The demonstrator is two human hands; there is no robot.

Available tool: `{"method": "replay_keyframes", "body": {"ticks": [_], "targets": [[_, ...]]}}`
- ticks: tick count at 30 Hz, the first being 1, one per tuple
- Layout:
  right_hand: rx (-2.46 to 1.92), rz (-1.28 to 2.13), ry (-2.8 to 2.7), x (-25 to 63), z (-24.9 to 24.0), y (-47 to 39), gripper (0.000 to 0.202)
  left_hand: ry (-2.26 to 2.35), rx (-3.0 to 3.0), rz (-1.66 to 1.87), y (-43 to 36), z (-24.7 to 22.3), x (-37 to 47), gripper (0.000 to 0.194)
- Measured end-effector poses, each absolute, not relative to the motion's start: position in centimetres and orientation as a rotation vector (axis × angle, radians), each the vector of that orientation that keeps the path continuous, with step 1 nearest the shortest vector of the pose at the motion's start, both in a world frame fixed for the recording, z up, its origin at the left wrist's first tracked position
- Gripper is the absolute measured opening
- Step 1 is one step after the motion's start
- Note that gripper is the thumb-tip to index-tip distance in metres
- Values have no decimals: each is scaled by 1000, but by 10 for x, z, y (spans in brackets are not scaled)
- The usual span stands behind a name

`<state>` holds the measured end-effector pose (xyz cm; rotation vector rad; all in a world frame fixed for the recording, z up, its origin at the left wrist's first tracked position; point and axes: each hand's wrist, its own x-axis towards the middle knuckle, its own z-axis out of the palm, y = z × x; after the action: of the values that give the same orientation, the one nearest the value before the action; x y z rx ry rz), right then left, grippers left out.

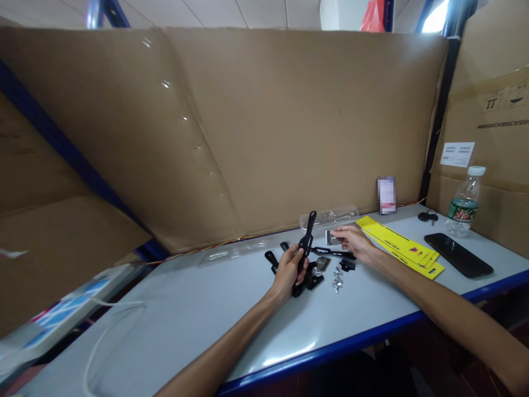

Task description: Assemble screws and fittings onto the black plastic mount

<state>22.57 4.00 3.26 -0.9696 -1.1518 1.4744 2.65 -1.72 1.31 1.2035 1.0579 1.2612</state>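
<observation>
My left hand [286, 273] is closed around a black spokeshave body [306, 240], one handle pointing up and away. Between the fingertips of my right hand [354, 241] is a flat metal blade [329, 238], held a little to the right of the spokeshave and apart from it. Another black spokeshave body [333, 253] lies on the table between my hands, and one more handle [270, 258] sticks out left of my left hand. Loose silver screws [338, 282], a metal blade [323, 264] and a small black cap piece [347, 265] lie close by. My left fingers partly hide the pile beneath.
Yellow printed cards [399, 248] lie beside my right forearm, with a black phone [458, 255], bottle [462, 204] and keys [427, 216] farther right. Clear plastic trays [235, 251] rest along the cardboard wall [289, 127]. A power strip [70, 314] and white cable are at left.
</observation>
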Motion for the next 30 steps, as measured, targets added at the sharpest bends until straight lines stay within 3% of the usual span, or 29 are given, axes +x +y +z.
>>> {"method": "replay_keyframes", "body": {"ticks": [8,14,22,30], "targets": [[-893,1854,-1001,226,37,35,17,1035,1183,1277,-15,12,25,41],[-999,1638,-1188,223,25,38,26,1040,1170,1271,-14,10,25,43],[-974,1761,-1261,218,30,27,9,1041,1184,1256,-17,12,27,42],[-1031,1540,-1514,212,26,23,33,976,1130,1202,-19,13,29,51]]}}
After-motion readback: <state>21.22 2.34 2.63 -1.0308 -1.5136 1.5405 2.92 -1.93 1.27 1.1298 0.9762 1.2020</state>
